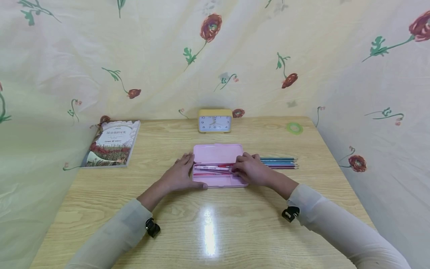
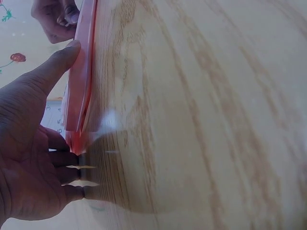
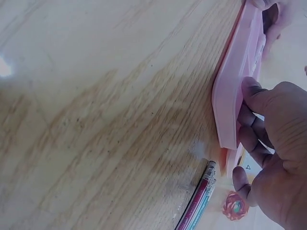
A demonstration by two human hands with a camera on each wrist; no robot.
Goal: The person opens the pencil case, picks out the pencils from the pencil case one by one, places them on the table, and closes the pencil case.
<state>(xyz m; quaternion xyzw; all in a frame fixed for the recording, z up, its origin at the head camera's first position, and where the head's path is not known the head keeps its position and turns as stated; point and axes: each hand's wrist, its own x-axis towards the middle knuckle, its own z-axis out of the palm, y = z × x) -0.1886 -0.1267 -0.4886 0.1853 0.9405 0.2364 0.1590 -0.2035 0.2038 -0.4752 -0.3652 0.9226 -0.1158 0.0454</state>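
A pink pencil case lies with its lid folded back on the table. Inside are several pens, among them a white pen and red ones. My left hand spreads around the case's left end, its thumb along the front edge and its fingers by the back left corner. Bent over the right end of the case, my right hand pinches the end of the white pen between thumb and fingers. The curled fingers reach inside the wall in the right wrist view, and they hide the pen's tip.
Several pencils lie side by side just right of the case. Behind it stands a yellow clock. A green tape roll is at the back right, and a book lies at the back left. Flowered cloth surrounds the table.
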